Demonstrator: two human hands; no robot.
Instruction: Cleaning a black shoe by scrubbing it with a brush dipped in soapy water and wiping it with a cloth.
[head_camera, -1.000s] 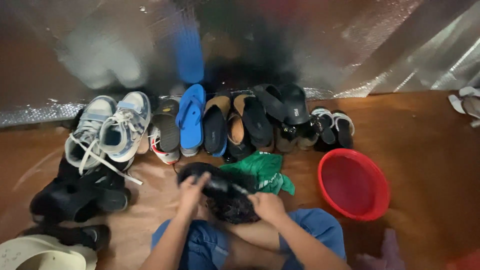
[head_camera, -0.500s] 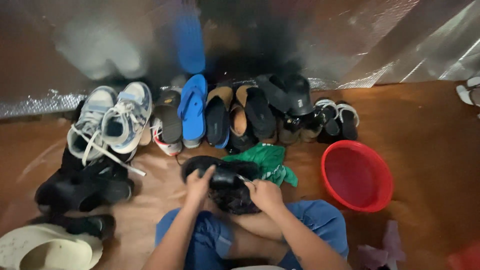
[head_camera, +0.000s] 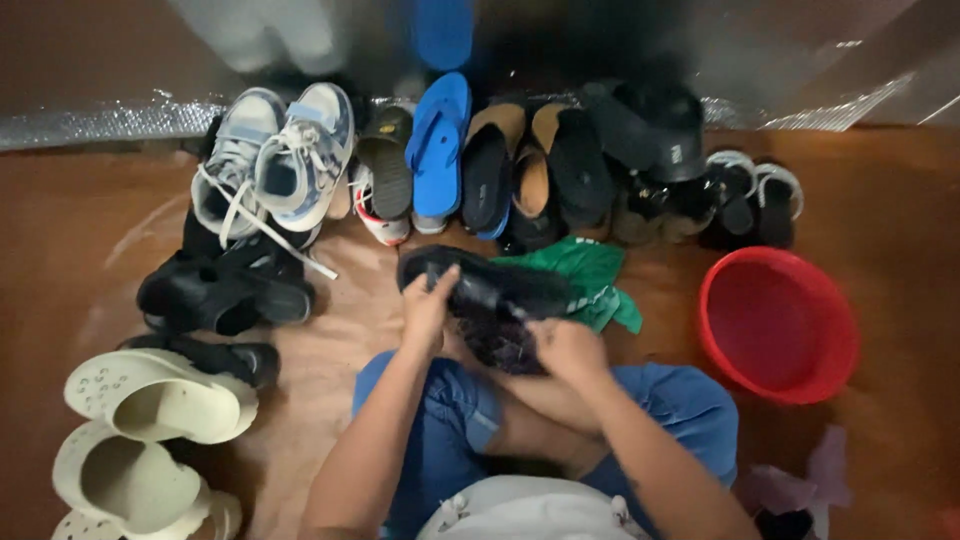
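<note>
The left hand (head_camera: 428, 305) gripped a black sandal (head_camera: 485, 285) at its 9 o'clock end; the right hand (head_camera: 565, 347) clutched a dark cloth (head_camera: 500, 342) against it, above the person's knees. A red basin (head_camera: 778, 325) sat at 3 o'clock.

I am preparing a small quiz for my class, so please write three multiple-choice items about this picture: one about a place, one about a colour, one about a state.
1. Where is the red basin?
A. To the right of the person's knees
B. Upon the sneakers
C. Behind the blue flip-flop

2. What colour is the cloth beside the held shoe?
A. Yellow
B. Green
C. White

3. How is the black sandal held?
A. It lies alone on the floor
B. It hangs from a hook
C. Both hands grip it

Answers: 1 A, the basin stands on the floor at the right side. 2 B, the crumpled cloth is green. 3 C, the left hand takes one end and the right hand the other.
</note>
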